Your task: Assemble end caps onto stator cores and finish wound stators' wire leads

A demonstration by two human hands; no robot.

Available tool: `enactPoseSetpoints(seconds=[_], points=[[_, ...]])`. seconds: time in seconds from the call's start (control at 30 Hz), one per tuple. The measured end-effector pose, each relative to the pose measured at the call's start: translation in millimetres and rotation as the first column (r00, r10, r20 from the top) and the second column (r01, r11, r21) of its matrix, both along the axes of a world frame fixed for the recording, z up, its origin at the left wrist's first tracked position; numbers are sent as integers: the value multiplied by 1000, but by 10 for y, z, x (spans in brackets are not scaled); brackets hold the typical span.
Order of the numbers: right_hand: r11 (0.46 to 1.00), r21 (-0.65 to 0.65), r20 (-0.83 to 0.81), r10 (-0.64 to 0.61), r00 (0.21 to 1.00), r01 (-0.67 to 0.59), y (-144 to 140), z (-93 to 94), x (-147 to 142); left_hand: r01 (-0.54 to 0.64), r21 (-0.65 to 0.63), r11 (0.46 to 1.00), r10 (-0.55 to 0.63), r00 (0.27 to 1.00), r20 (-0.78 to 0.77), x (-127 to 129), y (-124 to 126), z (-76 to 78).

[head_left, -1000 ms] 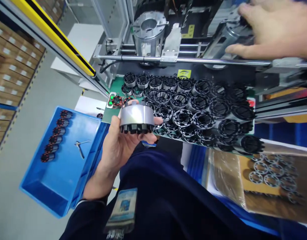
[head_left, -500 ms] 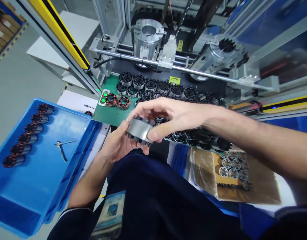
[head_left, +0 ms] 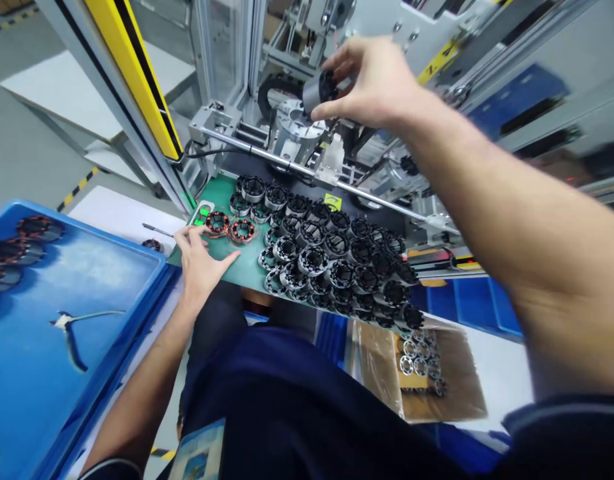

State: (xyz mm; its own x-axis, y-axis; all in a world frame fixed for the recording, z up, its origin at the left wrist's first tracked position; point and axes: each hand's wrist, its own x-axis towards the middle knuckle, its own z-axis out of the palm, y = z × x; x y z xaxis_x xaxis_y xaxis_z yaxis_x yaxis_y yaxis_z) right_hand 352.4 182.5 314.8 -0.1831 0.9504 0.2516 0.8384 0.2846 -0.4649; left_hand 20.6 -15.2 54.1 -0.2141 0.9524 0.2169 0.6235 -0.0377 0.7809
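My right hand (head_left: 369, 83) grips a stator core (head_left: 314, 93), a grey metal ring with black toothed ends. The core is tilted just above a round metal fixture (head_left: 294, 137) in the machine. My left hand (head_left: 201, 260) rests with fingers spread at the left end of the green work surface (head_left: 237, 267), holding nothing. Near its fingertips lie two stators wound with copper wire, one (head_left: 217, 225) beside a small green-lit display (head_left: 203, 213), the other (head_left: 243, 230) just right of it. Rows of unwound stator cores (head_left: 313, 260) cover the middle and right of the surface.
A metal rail (head_left: 287, 162) crosses in front of the fixture. At left, a blue bin (head_left: 101, 227) holds wound stators (head_left: 17, 251) and cutting pliers (head_left: 69, 327). A cardboard sheet (head_left: 457, 373) with metal rings lies at lower right. A yellow-edged post (head_left: 141, 80) stands at left.
My right hand has carried the stator core up and forward from in front of me to the fixture. My left hand has let go of it and moved left to the green surface.
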Motion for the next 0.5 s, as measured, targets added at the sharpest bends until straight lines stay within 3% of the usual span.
enactPoseSetpoints(seconds=[0.13, 0.27, 0.5], points=[[998, 52, 148, -27, 989, 20, 418, -225, -77, -73, 49, 996, 72, 997, 22, 93, 52, -147], [1000, 10, 257, -26, 966, 24, 641, -383, -67, -135, 95, 986, 131, 990, 46, 83, 19, -259], [994, -111, 370, 57, 927, -17, 894, -321, -69, -97, 82, 992, 101, 994, -42, 61, 35, -285]])
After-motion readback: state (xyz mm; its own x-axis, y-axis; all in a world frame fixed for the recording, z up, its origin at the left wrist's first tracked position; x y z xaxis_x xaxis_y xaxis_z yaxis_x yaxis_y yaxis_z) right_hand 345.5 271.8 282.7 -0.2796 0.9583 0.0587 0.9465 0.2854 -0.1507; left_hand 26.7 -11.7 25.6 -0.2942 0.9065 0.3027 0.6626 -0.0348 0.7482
